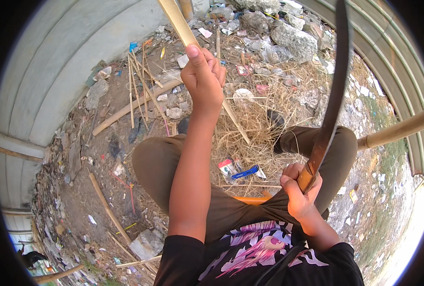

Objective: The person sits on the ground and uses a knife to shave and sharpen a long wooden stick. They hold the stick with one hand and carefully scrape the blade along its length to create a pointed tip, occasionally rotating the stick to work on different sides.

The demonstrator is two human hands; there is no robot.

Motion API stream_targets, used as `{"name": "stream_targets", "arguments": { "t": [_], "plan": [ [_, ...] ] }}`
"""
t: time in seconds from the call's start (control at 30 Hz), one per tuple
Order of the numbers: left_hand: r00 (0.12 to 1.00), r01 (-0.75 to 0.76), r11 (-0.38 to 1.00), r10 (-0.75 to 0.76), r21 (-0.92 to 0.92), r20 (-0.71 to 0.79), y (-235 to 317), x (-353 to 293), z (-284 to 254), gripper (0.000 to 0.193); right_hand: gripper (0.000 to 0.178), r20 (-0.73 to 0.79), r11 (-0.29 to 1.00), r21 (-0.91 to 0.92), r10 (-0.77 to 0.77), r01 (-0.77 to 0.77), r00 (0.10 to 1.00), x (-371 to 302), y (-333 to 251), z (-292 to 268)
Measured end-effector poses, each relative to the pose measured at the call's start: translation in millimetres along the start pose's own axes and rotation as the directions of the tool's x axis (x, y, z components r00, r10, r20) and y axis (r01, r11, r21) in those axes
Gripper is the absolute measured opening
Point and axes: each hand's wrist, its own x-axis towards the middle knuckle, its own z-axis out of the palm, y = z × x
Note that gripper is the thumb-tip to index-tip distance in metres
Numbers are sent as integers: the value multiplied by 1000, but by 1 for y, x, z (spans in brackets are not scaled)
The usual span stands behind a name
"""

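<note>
My left hand (203, 78) is closed round a pale bamboo strip (180, 24), its thumb laid along the upper part. The strip slants from the top edge through the fist, and its lower end points down over a heap of thin, straw-like shavings (257, 107). In my right hand (300, 193) is the wooden handle of a machete (335, 102). Its long dark blade stands up above my right knee, apart from the strip. Between my legs lie a blue utility knife (245, 172) and a small red-and-white packet (225, 166).
Several thin bamboo strips (138, 83) lean over a bamboo pole (126, 110) at the left. Large rocks (295, 42) and litter lie at the far side. A grey wall (64, 66) bounds the left, a corrugated metal fence (383, 43) the right. Another pole (395, 127) lies beyond my right knee.
</note>
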Motion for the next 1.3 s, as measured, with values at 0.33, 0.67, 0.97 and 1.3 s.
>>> {"name": "stream_targets", "arguments": {
  "t": [0.33, 0.67, 0.97, 1.3],
  "plan": [
    [1000, 11, 1000, -11, 12, 6, 3, 2, 1, 67, 18, -29, 545, 62, 838, -836, 544, -11, 112, -3],
    [998, -16, 1000, 15, 21, 57, 0, 2, 4, 68, 29, -23, 950, 306, 78, -68, 997, -6, 55, 23],
    [999, 30, 999, -29, 31, -18, 13, 7, -1, 69, 19, -67, 562, 56, 827, -825, 559, -6, 120, 21],
    [990, 138, 990, -138, -18, 35, 10, 7, 0, 71, 23, 53, 821, 354, 461, -448, 886, -5, 82, 44]
  ]
}}
